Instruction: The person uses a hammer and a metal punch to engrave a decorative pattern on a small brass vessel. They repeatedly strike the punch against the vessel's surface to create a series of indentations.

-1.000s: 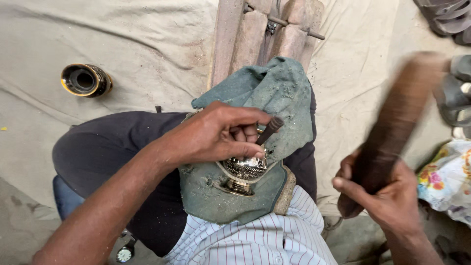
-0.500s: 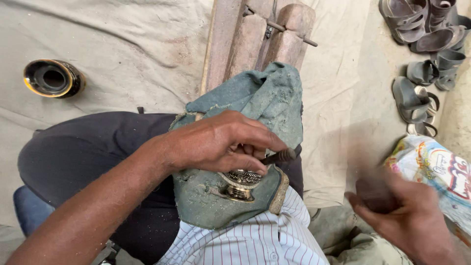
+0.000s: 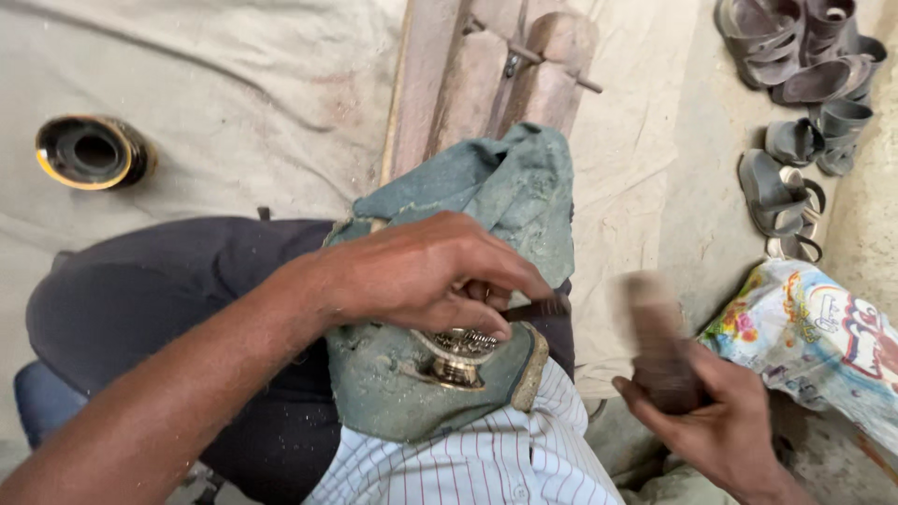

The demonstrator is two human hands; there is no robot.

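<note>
Left hand is seen pressed down on a small brass ornamental piece, its fingers curled over the top of it and a thin dark tool pinched between the fingertips, the tool's long axis running left to right and pointing out toward the right. The brass piece is bedded in a fold of grey-green cloth draped over the lap, directly beneath that hand and so far nearer to it than to the other. Further right and lower, the right hand is closed around a blurred brown wooden mallet, whose handle is held roughly upright. The mallet head is placed just to the right of the tool's free end, apart from it. Sandals are seen on the floor at the far right.
</note>
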